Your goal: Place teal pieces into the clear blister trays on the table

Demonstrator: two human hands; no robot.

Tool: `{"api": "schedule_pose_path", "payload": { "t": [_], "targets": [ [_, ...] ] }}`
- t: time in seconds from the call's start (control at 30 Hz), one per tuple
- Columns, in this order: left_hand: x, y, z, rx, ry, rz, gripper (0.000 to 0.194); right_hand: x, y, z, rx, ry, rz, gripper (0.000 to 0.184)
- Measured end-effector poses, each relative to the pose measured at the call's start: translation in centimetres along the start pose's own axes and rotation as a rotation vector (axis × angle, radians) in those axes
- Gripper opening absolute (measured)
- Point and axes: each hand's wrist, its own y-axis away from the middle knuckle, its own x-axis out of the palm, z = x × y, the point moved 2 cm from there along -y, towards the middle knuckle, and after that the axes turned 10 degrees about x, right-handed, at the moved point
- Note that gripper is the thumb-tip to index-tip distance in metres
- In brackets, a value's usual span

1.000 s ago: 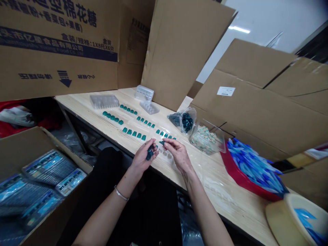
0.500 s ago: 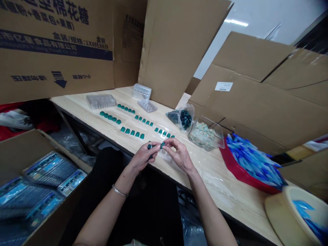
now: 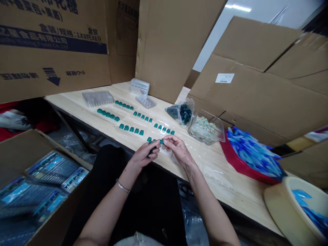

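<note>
My left hand (image 3: 144,154) is curled shut around several small teal caps (image 3: 152,149), near the front edge of the wooden table (image 3: 225,191). My right hand (image 3: 177,148) pinches one teal cap (image 3: 161,141) between thumb and fingertips, right beside the left hand. Under both hands lies a clear plastic tray (image 3: 167,150) on the table. Rows of teal caps (image 3: 131,129) sit in other clear trays further back to the left.
A clear bag of dark teal caps (image 3: 185,113) and a clear tub of pale pieces (image 3: 206,130) stand behind my right hand. At the right are a red basin of blue parts (image 3: 252,158) and a cream bowl (image 3: 294,212). Cardboard boxes (image 3: 258,99) ring the table; a box of packaged goods (image 3: 43,184) is at left.
The hands have come together over the clear tray; the right hand's teal cap now sits next to the left fingertips. The view has tilted slightly upward.
</note>
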Motion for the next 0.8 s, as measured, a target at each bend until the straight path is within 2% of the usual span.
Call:
{"api": "schedule_pose_path", "payload": {
  "t": [0.23, 0.4, 0.5, 0.67, 0.8],
  "targets": [
    [0.1, -0.1, 0.5, -0.004, -0.057, 0.006, 0.022, -0.3, 0.1, -0.7, -0.010, 0.088, -0.074, 0.024],
    [0.5, 0.0, 0.7, 0.036, -0.145, -0.021, 0.028, -0.4, 0.9, 0.1, -0.215, 0.334, -0.124, 0.023],
    [0.7, 0.1, 0.8, 0.055, -0.221, -0.011, 0.028, -0.4, 1.1, 0.5, -0.294, 0.394, -0.129, 0.020],
    [0.6, 0.0, 1.1, 0.195, -0.431, -0.117, 0.029, -0.2, 0.8, 0.3, -0.201, 0.257, -0.119, 0.020],
    [0.4, 0.1, 0.8, 0.219, -0.518, -0.151, 0.029, -0.5, 0.6, 0.1, -0.197, 0.252, -0.140, 0.019]
  ]
}}
